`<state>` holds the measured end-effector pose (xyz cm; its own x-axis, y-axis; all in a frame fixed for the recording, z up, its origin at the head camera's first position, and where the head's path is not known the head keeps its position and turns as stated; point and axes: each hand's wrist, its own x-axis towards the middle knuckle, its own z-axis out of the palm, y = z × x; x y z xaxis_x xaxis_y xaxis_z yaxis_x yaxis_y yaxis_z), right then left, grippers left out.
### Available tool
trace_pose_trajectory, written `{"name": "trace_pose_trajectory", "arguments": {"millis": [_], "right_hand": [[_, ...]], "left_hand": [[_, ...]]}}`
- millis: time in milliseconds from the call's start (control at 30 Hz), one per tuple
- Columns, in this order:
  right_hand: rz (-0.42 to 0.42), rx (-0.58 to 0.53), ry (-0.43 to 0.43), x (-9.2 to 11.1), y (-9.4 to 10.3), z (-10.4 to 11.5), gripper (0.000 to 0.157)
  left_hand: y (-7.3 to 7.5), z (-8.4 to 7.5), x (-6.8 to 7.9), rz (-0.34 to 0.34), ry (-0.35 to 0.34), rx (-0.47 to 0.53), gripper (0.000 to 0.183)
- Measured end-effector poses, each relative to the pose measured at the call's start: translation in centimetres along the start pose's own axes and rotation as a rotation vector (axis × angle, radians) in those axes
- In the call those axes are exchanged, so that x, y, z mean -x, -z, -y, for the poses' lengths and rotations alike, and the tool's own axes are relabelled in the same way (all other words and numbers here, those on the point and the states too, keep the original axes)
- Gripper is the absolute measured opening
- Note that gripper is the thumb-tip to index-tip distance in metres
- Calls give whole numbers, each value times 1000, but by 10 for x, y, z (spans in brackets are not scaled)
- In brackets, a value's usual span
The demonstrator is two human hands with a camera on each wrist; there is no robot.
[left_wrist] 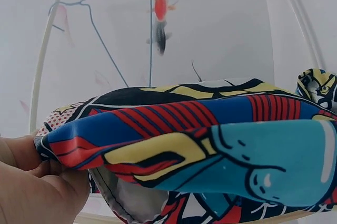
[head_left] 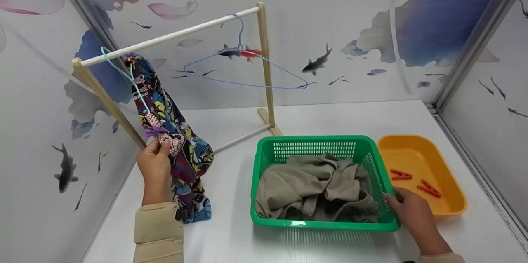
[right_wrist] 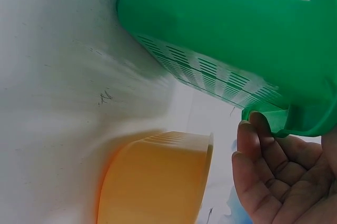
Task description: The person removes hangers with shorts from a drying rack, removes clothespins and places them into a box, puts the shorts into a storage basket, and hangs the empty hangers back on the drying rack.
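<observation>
A garment with a colourful cartoon print [head_left: 181,139] hangs from a light green hanger [head_left: 131,75] at the left of a small clothes rack [head_left: 177,33]. My left hand [head_left: 154,166] pinches the garment's edge near a purple tie. Up close in the left wrist view, thumb and fingers of the left hand [left_wrist: 45,176] hold the cloth [left_wrist: 174,124]. My right hand [head_left: 414,215] grips the right rim of a green basket [head_left: 326,225], its fingers [right_wrist: 266,139] curled at the rim in the right wrist view. Grey-brown clothing [head_left: 309,184] lies crumpled in the basket.
An empty blue hanger [head_left: 247,85] hangs at the rack's right end. Right of the basket stands a yellow tray [head_left: 429,147] with red clothespins [head_left: 429,189] in it. Printed walls [head_left: 338,15] enclose the white table [head_left: 231,197].
</observation>
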<state>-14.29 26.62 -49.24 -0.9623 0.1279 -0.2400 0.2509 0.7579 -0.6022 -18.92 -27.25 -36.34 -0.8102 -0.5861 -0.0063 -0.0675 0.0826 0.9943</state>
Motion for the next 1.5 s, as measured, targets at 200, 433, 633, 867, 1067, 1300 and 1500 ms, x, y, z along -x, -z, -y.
{"name": "trace_pose_trajectory", "arguments": {"millis": [200,433,633,867,1067,1300,1500], "right_hand": [[15,-8,-3,-1,1,2,64],[17,-6,1,-1,0,3,65],[19,-4,2,-1,0,4,64],[17,-2,-4,-2,1,4,65],[26,-4,-31,0,5,1,68],[14,-1,-17,-1,4,1,67],[25,-3,-22,-2,3,2,68]], "left_hand": [[2,1,1,-4,-16,-24,39],[4,3,1,-23,-40,-25,36],[5,5,2,-26,-52,-29,36],[3,6,0,-49,-32,5,36],[-2,5,1,-19,-21,30,38],[2,9,4,-39,-39,2,37],[4,11,7,-67,-43,-6,37]]}}
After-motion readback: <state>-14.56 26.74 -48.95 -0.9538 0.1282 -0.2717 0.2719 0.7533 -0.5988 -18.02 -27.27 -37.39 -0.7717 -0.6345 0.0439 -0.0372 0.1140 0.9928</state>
